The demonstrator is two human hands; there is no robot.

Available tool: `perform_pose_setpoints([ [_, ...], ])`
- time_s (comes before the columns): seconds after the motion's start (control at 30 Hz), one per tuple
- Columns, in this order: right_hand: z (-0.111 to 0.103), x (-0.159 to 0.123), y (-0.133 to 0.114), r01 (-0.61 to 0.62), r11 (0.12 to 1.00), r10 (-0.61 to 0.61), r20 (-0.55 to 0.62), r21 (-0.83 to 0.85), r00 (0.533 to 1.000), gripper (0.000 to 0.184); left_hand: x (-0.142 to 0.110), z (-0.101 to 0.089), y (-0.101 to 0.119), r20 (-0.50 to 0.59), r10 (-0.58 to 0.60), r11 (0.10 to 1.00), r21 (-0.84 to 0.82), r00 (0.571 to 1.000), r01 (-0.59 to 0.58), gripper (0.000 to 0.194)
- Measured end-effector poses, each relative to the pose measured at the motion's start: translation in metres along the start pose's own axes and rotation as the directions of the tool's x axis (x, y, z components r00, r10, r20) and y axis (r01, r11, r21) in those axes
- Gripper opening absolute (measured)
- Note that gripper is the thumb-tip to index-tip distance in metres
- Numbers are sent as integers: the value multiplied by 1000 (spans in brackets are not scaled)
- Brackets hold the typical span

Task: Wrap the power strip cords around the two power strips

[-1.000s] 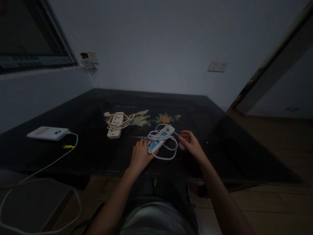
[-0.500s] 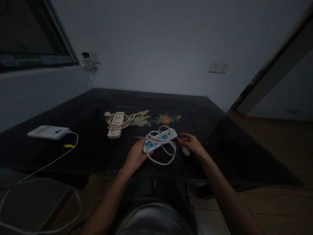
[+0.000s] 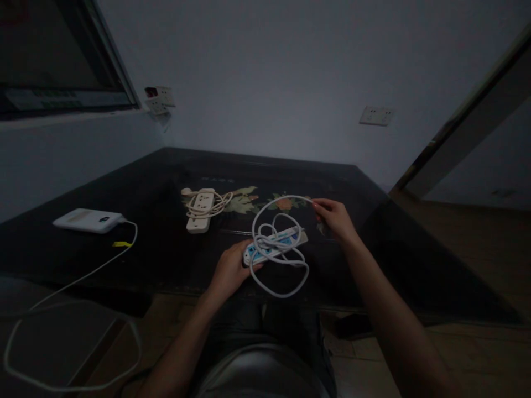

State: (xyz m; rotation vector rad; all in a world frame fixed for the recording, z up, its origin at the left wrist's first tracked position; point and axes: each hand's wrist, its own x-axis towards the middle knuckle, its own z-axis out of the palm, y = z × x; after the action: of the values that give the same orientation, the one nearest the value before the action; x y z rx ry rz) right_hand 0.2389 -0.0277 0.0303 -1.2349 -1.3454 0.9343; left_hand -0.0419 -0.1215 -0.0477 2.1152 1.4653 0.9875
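Observation:
Near the front edge of the dark table lies a white power strip [image 3: 262,254] with blue sockets, tilted up towards the right. Its white cord [image 3: 286,294] loops loosely over and around it. My left hand [image 3: 233,267] is closed around the strip's left end, thumb on the near side. To the right and a little above the strip, my right hand [image 3: 335,218] pinches the cord, which arcs up from the loops to the fingertips. The plug end is mostly hidden in dimness below the right hand.
Left of centre rests a second, cream power strip [image 3: 199,222] with its cord wound round it. A white power bank [image 3: 88,220] with a cable and yellow tag [image 3: 122,244] lies far left. Wall sockets [image 3: 376,116] are on the back wall. The dark table [image 3: 398,260] has a painted flower pattern.
My right hand has moved up and slightly right, drawing the cord into a wide arc above the strip. The loops have loosened. My left hand keeps its hold on the strip.

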Motion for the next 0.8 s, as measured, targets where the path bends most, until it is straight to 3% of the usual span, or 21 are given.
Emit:
perform_pose_setpoints([
  [0.1,5,-10,-26,116,992,-116,-2,-43,993,36,-2,0,2,-15,-4,999,45,1000,4,50],
  [0.3,12,-36,-58,205,976,-203,31,-77,979,32,-3,2,5,-21,-22,994,109,1000,24,43],
  [0.5,14,-59,-71,219,974,-215,69,-64,974,29,0,5,16,-42,-116,965,232,992,122,34],
  [0.7,12,-80,-76,220,973,-215,69,-67,974,24,-1,12,29,-41,-162,899,405,986,164,45],
  [0.8,7,-90,-71,200,976,-196,45,-88,980,23,-4,13,29,-31,-155,896,416,987,154,52],
])
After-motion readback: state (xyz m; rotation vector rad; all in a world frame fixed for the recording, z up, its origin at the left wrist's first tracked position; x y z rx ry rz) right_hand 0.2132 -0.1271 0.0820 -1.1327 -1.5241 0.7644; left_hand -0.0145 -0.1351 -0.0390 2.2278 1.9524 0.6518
